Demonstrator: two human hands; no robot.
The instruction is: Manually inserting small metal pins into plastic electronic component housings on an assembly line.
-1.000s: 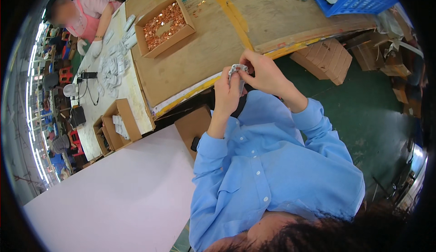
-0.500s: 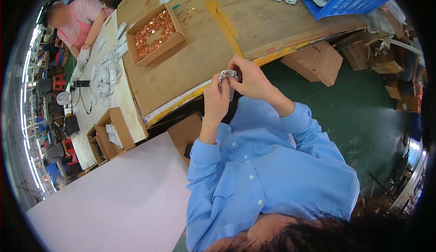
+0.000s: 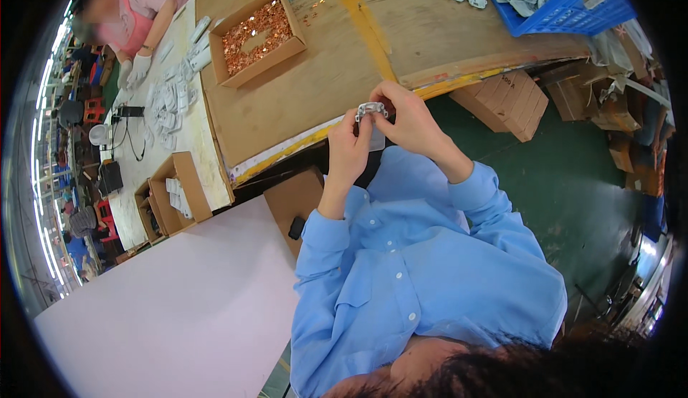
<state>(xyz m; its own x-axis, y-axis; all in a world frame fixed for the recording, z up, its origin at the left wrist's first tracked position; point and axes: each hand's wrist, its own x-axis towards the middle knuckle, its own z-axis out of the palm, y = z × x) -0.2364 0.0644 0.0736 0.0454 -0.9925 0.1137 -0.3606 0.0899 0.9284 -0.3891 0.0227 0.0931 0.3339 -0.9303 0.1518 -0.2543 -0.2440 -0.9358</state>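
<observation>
Both hands hold one light grey plastic part just off the near edge of the table. Its upper end has a curved rim with small recesses, and a smooth pale body hangs below. My left hand grips it from the left, fingers bent and thumb near the rim. From the right, my right hand pinches the same part, its thumb pressed on the front of the rim and its fingers curled behind. Whether a small piece sits under the thumbs cannot be made out.
A cardboard box of small copper-coloured pieces stands on the brown table. A blue crate of grey parts is at the far right. More grey parts lie on the left table, where a person in pink works wearing white gloves.
The grey part has tilted, so its pale body shows more to the right of my left hand. Both hands stay on it. The person in pink has moved their gloved hands slightly.
</observation>
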